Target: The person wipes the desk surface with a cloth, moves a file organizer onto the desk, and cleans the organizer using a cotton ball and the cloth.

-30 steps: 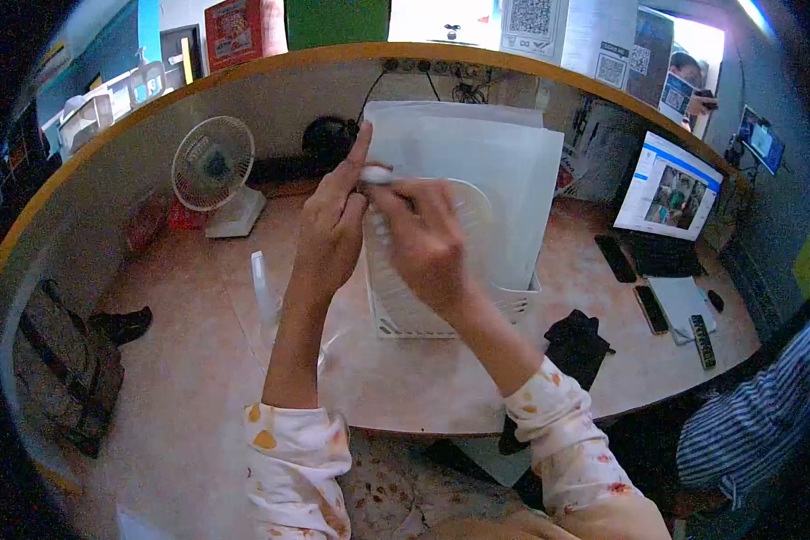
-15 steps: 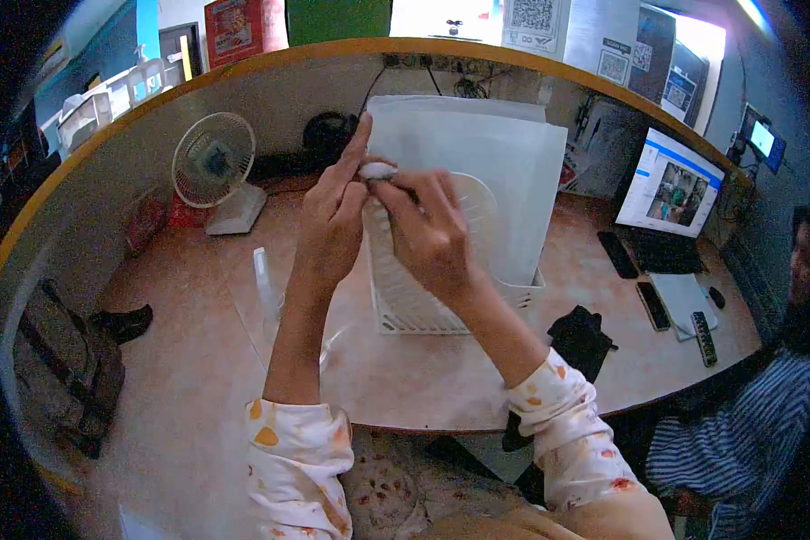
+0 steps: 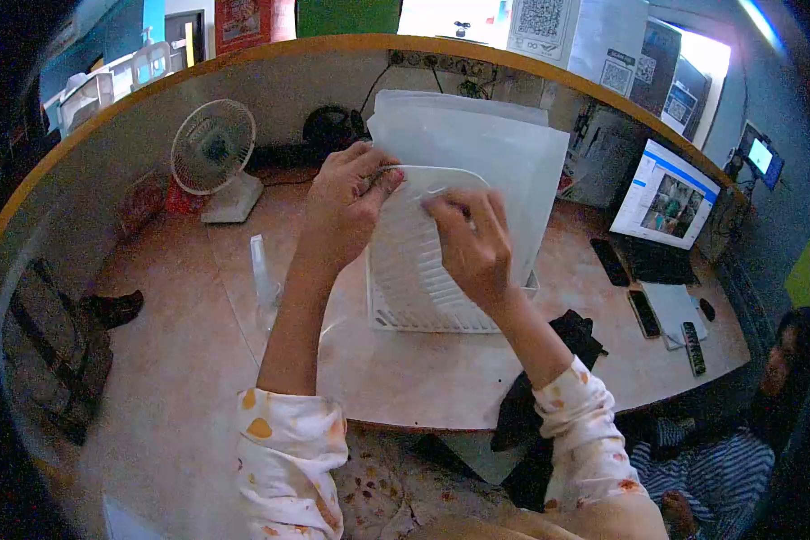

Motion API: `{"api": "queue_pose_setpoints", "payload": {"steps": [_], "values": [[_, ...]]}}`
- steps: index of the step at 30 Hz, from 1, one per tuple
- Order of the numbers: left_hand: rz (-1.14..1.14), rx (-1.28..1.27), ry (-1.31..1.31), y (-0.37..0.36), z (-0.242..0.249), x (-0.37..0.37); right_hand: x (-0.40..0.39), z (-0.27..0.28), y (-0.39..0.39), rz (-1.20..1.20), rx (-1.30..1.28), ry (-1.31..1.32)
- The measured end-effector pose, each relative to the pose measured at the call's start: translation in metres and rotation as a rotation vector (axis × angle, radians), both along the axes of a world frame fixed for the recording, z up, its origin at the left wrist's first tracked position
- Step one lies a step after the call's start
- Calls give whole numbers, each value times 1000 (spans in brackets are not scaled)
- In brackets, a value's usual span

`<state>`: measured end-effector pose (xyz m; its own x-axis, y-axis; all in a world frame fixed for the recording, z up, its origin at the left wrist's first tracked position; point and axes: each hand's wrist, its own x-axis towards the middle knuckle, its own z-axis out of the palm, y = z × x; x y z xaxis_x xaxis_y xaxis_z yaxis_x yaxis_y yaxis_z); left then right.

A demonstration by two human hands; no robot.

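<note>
A white slatted rack point(image 3: 436, 292) stands on the desk, with large white sheets point(image 3: 522, 171) upright in it. My left hand point(image 3: 346, 202) is closed at the rack's upper left corner, thumb and fingers pressed together; what they hold is too small to make out. To its right, my right hand point(image 3: 472, 238) hovers in front of the slats, its fingers curled in a pinch and blurred by motion. Anything between those fingers cannot be made out. A clear plastic item point(image 3: 259, 265) lies left of my left forearm.
A white fan point(image 3: 216, 157) stands at the back left, a bag point(image 3: 58, 351) at far left. On the right are a laptop point(image 3: 664, 198), phones point(image 3: 643, 313), a remote point(image 3: 694, 349) and black cloth point(image 3: 571, 346). A person in striped clothing point(image 3: 720, 468) sits at lower right.
My right hand has moved right and down, away from my left hand. The small white item between my fingers no longer shows. My left fingers have folded in. The view has shifted slightly.
</note>
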<state>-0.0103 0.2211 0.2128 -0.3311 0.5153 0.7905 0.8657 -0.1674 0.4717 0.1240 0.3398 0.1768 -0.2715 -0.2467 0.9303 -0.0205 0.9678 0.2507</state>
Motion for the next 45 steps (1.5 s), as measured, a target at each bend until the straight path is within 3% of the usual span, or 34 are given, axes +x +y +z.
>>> {"api": "queue_pose_setpoints", "payload": {"steps": [3, 7, 9, 14, 17, 21, 26, 33, 38, 45], "values": [[29, -25, 31, -4, 5, 4, -9, 17, -5, -6, -4, 35], [54, -24, 89, -1, 4, 3, 17, -50, 14, -55, -58, -1], [62, -18, 59, -1, 4, 4, 21, -57, 19, -70, -65, -5], [25, -47, 23, -1, 3, 2, -1, 3, -3, 11, -93, 112], [62, -2, 119, 1, 1, 1, -14, -1, -9, -32, -63, 83], [72, 21, 61, -1, 1, 7, 24, -63, -3, -9, -152, -172], [85, 63, 141, 6, -5, -1, 95, -91, -27, -44, -416, -340], [380, 80, 237, 9, -6, 25, 116, -152, -32, 8, -531, -587], [551, 33, 284, 2, -2, 55, 117, -163, -34, -61, -490, -699], [530, 19, 304, -7, -3, 70, 131, -158, -31, -66, -628, -741]]}}
